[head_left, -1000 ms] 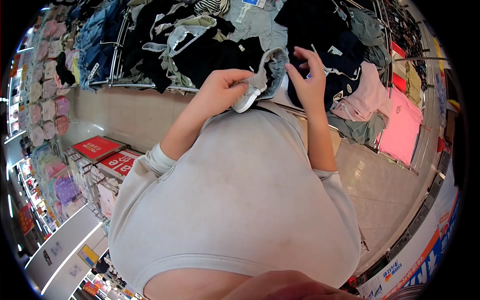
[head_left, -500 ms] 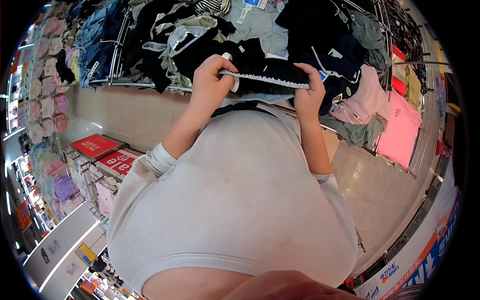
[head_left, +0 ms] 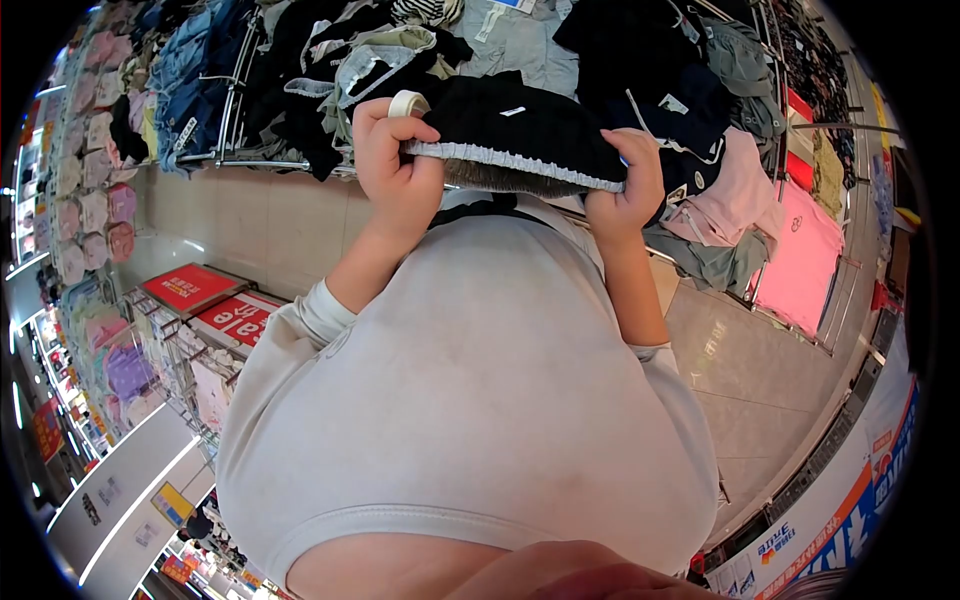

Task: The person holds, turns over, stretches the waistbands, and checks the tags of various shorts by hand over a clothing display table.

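We hold a black fabric garment (head_left: 480, 112) by its gathered pale-grey elastic waistband (head_left: 520, 164), which spans nearly straight between our hands. At the garment's left end, our left hand (head_left: 397, 165) curls closed, thumb and fingers pinching the waistband; at its right end, our right hand (head_left: 625, 190) grips likewise. The black cloth lies between both sets of fingers. A curved cream band (head_left: 407, 102) sits at the garment's left edge, against our left fingers.
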`<action>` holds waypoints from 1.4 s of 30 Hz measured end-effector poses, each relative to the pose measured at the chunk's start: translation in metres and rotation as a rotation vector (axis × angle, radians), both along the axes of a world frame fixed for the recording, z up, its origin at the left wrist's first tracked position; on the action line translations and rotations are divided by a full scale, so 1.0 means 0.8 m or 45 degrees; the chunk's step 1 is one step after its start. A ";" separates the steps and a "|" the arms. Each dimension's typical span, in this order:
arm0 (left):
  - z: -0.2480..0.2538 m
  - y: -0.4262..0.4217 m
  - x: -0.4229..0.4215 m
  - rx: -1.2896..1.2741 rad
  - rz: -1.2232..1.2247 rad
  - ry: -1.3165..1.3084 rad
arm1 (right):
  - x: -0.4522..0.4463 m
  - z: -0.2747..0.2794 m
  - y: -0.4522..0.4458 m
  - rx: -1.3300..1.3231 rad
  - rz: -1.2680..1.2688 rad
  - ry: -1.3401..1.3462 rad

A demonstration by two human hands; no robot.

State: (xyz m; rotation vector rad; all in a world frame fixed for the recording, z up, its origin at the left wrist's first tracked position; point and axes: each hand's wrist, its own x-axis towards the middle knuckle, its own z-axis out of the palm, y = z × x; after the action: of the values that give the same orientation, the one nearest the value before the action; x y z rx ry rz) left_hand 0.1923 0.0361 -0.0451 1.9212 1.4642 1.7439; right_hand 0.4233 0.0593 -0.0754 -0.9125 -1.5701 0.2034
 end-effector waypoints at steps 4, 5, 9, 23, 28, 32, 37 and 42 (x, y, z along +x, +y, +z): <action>-0.007 0.003 -0.003 0.025 -0.030 -0.061 | -0.001 -0.001 0.000 -0.002 0.080 -0.004; -0.007 0.002 -0.003 -0.017 -0.064 -0.097 | 0.001 0.004 0.001 -0.113 0.267 -0.122; -0.013 0.004 -0.006 -0.096 -0.219 -0.271 | -0.004 0.022 0.001 -0.411 0.743 -0.313; -0.020 0.001 0.006 -0.258 -0.381 -0.591 | -0.074 0.029 -0.020 -0.367 0.598 -0.207; -0.020 0.001 0.006 -0.238 -0.364 -0.557 | -0.075 0.029 -0.023 -0.403 0.636 -0.085; -0.024 0.002 0.003 -0.240 -0.335 -0.572 | -0.065 0.031 -0.022 -0.532 0.684 0.109; -0.023 0.002 0.003 -0.246 -0.340 -0.572 | -0.064 0.029 -0.021 -0.499 0.667 0.109; -0.016 0.000 0.006 -0.275 -0.337 -0.494 | -0.073 0.028 -0.021 -0.343 0.589 -0.098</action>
State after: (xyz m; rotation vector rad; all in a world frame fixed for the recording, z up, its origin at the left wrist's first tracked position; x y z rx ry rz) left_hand 0.1970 0.0363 -0.0579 1.4865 1.1478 1.6435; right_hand 0.3650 0.0423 -0.0532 -0.7533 -1.8397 0.7289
